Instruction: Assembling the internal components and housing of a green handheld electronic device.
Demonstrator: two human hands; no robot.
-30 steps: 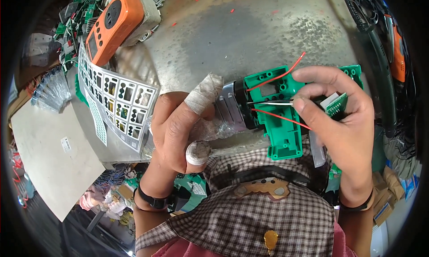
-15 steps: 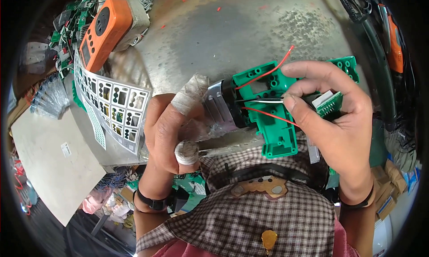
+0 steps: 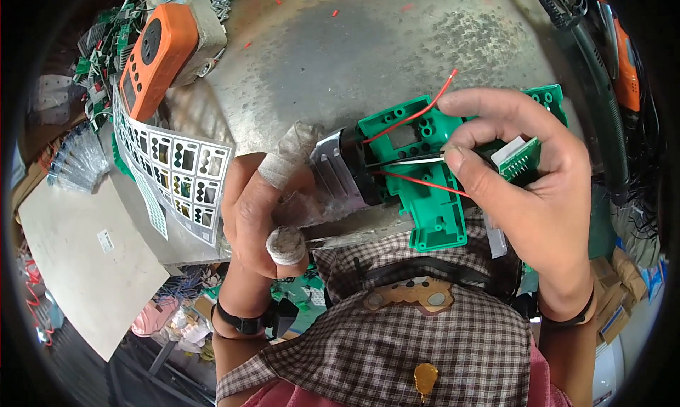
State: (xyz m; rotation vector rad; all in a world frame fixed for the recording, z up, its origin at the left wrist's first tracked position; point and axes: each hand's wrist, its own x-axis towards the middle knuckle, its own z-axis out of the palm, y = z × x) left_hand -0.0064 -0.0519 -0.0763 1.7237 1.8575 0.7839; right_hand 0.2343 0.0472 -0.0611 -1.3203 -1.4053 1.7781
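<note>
L of R hand (image 3: 542,208), nearer it than L hand (image 3: 253,212): grn plastic housing half (image 3: 431,207), long axis away from wearer; R pinches blk/white wires (image 3: 418,161), PCB (image 3: 520,164) in palm; L grips silver-cased part (image 3: 338,167)

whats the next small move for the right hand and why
I'd probably have the right hand ease the black and white wires down a little toward the open green housing: its thumb and index finger pinch them where they cross the housing's interior, while the small circuit board sits in the same hand.
</note>
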